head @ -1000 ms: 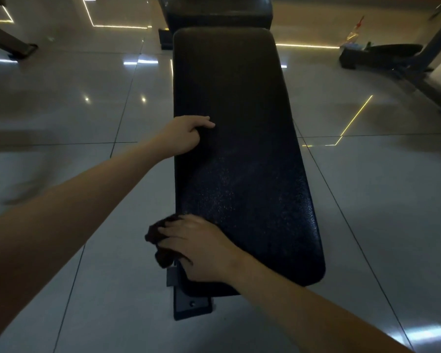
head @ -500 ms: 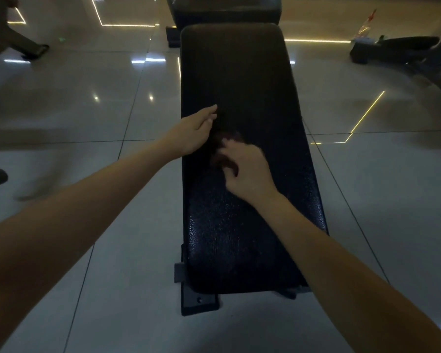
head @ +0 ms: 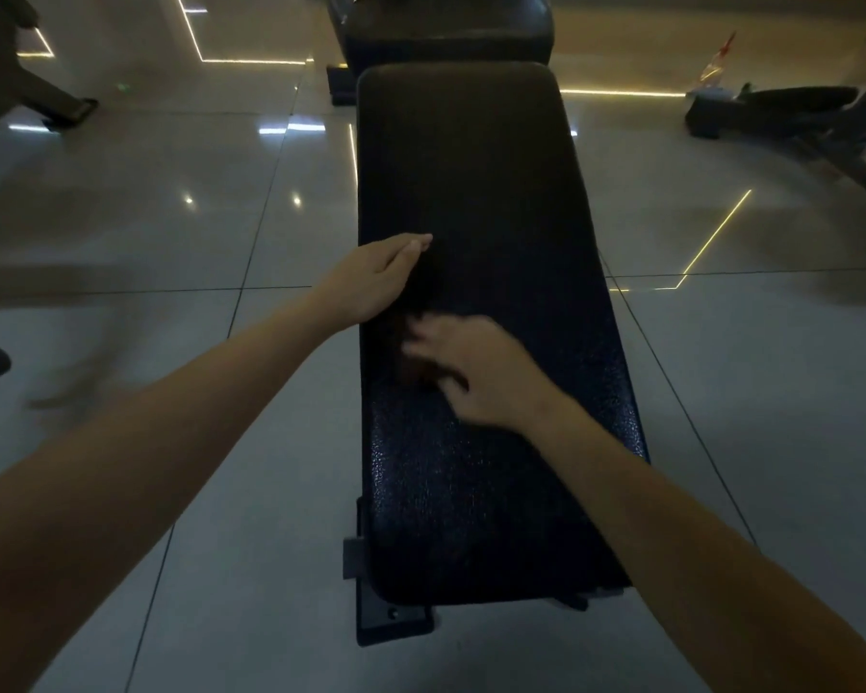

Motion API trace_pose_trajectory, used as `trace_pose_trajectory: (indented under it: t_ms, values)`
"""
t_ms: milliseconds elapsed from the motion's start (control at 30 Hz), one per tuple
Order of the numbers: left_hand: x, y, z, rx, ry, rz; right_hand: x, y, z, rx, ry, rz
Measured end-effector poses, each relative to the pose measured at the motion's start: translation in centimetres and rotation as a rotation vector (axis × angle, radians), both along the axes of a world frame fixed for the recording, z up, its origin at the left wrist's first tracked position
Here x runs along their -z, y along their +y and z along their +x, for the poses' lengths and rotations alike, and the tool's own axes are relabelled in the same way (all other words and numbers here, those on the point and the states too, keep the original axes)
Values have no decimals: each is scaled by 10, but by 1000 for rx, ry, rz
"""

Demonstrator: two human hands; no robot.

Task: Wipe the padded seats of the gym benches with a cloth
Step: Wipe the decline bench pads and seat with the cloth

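Our left hand (head: 376, 277), fingers straight and together, braces the seat (head: 471, 167) edge. Our right hand (head: 476, 377) presses the cloth (head: 411, 365) beneath blurred fingers, can't tell if curled.

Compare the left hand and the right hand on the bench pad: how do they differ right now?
The left hand rests bare at the left edge of the bench pad, fingers straight and together; the right hand lies on the dark cloth nearer mid-pad. The left hand looks sharp; the right hand is blurred, so its grip on the dark cloth is unclear. Both are on the same bench pad.
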State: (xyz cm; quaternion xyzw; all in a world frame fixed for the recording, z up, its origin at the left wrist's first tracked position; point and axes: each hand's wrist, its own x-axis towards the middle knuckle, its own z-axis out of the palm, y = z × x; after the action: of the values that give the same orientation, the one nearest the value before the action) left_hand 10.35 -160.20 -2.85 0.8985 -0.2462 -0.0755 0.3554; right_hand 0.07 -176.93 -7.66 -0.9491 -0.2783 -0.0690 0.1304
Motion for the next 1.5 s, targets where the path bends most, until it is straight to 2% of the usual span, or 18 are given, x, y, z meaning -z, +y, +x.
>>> trace_pose_trajectory:
  t_ms: [133,267,367,467,533,633,733,800,900,1000,1133,1300,1400,1500]
  values:
    - [-6,-2,-3,19,0,38,-13,-10,46,229,-57,76]
    - [-10,-6,-5,16,-21,73,-10,-3,45,256,-73,136]
    - [-10,-6,-4,4,-25,71,2,8,-4,114,-73,160]
    - [-13,-5,0,-13,-9,57,21,22,-72,-98,109,45]
    - [-13,-6,0,-12,-1,62,37,24,-106,-191,205,38]
    - [-11,-6,-3,-20,-8,71,48,19,-115,-295,217,72]
    - [-10,-8,-4,-32,-20,72,33,12,-90,-385,160,-86]
    - [-11,-9,-3,-24,-24,94,19,0,-57,-204,50,-96]
    - [-12,-10,-4,-17,-16,96,-1,-31,-3,185,-95,197]
    - [-10,-12,-4,-19,-8,91,-6,-49,21,387,-134,252]
    - [-6,-11,-2,17,-12,124,6,-36,-17,240,-148,271]
    - [3,-12,-9,129,-155,217,45,-14,-125,61,99,308]
    - [7,-21,-15,241,-207,379,60,-9,-166,7,177,242]
    - [9,-30,-18,306,-227,451,60,-13,-166,-21,110,123]
